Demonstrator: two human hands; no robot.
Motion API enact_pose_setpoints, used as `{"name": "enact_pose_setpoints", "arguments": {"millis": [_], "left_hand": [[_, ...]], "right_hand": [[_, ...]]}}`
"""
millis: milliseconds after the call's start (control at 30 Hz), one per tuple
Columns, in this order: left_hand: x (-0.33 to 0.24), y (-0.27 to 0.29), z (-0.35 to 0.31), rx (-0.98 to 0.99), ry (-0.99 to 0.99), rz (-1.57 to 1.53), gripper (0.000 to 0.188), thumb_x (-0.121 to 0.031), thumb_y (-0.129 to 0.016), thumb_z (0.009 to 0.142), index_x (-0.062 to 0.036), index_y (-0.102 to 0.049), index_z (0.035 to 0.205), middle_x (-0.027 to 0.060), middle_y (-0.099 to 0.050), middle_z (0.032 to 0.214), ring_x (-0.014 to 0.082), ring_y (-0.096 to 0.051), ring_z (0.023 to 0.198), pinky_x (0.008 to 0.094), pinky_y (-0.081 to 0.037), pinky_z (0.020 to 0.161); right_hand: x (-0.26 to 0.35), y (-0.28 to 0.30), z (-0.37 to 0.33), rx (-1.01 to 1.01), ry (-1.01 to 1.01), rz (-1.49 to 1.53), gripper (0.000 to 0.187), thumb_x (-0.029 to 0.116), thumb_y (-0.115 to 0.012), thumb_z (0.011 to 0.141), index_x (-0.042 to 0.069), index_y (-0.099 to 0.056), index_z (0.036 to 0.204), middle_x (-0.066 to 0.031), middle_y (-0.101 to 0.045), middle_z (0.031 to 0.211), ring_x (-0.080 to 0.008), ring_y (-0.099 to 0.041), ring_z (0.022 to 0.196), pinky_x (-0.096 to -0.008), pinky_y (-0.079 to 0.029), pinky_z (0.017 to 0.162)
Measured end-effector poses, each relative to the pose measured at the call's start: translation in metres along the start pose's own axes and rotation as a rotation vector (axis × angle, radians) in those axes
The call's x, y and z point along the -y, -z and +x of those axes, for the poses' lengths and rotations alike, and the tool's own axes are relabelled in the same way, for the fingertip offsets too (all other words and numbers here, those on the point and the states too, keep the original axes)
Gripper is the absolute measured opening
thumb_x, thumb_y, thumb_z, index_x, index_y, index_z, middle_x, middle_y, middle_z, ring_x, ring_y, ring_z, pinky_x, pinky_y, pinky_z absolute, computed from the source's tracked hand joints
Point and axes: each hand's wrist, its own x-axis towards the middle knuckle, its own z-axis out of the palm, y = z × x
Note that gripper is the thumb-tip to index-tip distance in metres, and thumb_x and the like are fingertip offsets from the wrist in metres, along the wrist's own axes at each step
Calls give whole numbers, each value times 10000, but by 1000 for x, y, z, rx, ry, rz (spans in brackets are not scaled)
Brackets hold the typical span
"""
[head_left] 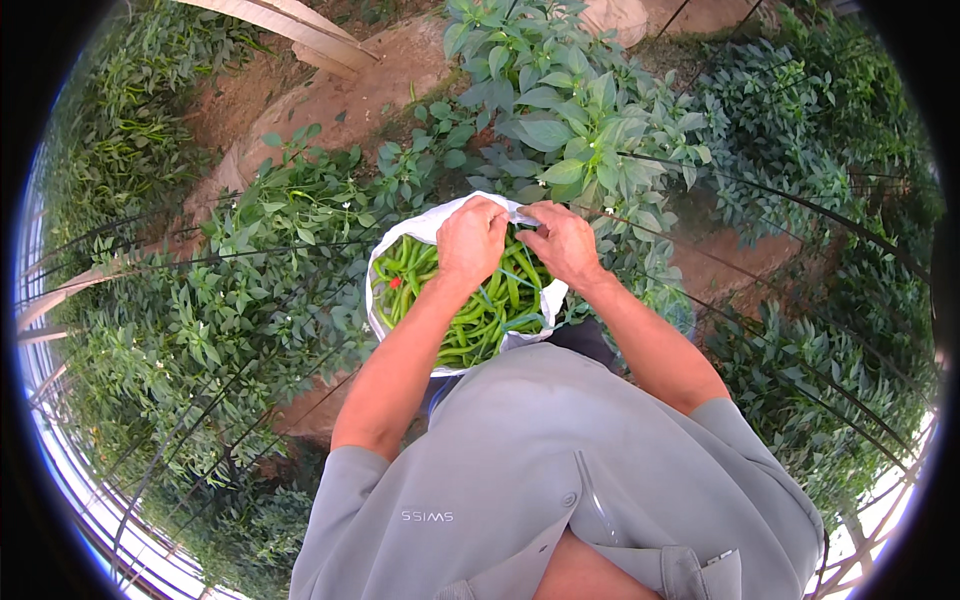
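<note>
A white sack (425,224) stands in front of my body with its mouth wide. Long green peppers (470,325) fill it, and one small red piece (395,283) shows among them at the left. My left hand (472,240) is closed on the sack's far rim, fingers curled over the edge. Close beside it on the right, my right hand (563,243) pinches the same rim with thumb and fingers. A thin blue-green string (522,280) trails over the peppers below my right hand. My fingertips are partly hidden, so whether they also hold string cannot be made out.
Leafy pepper plants (590,130) crowd the far side of the sack, with more plants (220,300) to the left and right. Dark cords (800,205) stretch across the rows. A pale curved post (300,30) rises at the far left from bare brown soil (380,90).
</note>
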Motion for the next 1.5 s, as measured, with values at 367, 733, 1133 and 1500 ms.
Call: {"name": "enact_pose_setpoints", "arguments": {"millis": [367, 733, 1133, 1500], "left_hand": [[14, 5, 17, -36, -163, -127, 219, -176, -720, 959, -29, -800, 1100, 131, -765, 1244, 355, -722, 1161, 439, -574, 989], [37, -48, -36, -17, -259, 0, 199, -117, -734, 960, -19, -812, 1114, 152, -771, 1291, 393, -693, 1283, 507, -540, 1096], [43, -56, -46, -58, -278, 50, 223, -134, -714, 960, -70, -834, 1136, 94, -764, 1320, 333, -670, 1340, 500, -499, 1155], [36, -49, -53, 6, -347, 221, 768, -535, -701, 956, -24, -563, 1512, 167, -566, 1552, 353, -496, 1498, 554, -319, 1263]], "right_hand": [[-20, -12, 23, -55, -133, 196, 220, 222, -796, 920, 59, -847, 1059, -114, -769, 860, -235, -709, 754, -392, -555, 709], [3, 1, 14, -42, -73, 181, 159, 117, -762, 938, -18, -798, 1013, -123, -746, 923, -222, -690, 781, -380, -544, 723], [15, 55, -14, 729, -125, 68, 221, 201, -651, 960, -8, -658, 887, -120, -632, 792, -216, -581, 708, -410, -523, 712], [6, 33, -40, 202, -214, 520, 273, 186, -575, 1044, -44, -688, 1140, -55, -654, 1019, -141, -616, 855, -331, -550, 773]]}}
